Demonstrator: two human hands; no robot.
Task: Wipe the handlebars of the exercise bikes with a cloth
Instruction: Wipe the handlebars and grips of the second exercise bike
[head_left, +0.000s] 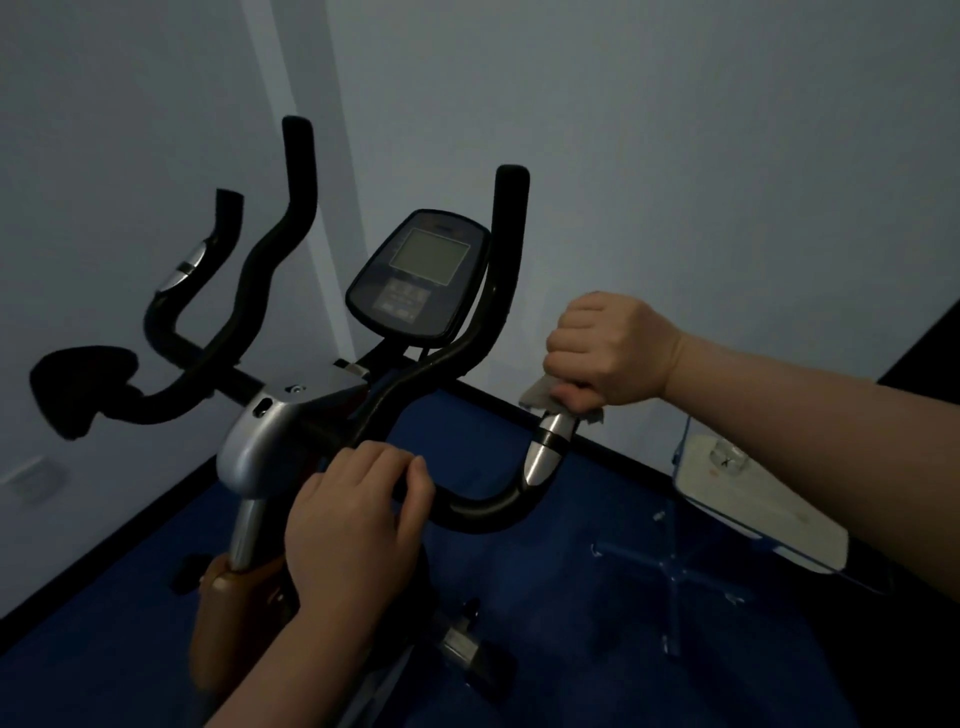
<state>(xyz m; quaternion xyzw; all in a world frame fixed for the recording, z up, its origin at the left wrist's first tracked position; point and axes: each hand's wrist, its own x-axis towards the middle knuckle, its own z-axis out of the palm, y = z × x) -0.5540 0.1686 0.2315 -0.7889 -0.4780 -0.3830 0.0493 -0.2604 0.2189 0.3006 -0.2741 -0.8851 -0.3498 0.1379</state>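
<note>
The cloth (545, 396) is being clamped around the right handlebar (540, 457) by the right hand (608, 348), just above the silver sensor. Being soft and light, it is judged best gripped bunched in a fist. The bar is being gripped near the stem by the left hand (353, 519). No writing on the console (421, 275) is being shown legibly.

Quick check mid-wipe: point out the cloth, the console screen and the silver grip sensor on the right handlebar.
cloth (537, 394): head view, on the pale fold sticking out under the right hand.
console screen (429, 255): head view, centre of the grey display.
silver grip sensor (546, 448): head view, on its shiny metal face.
</note>
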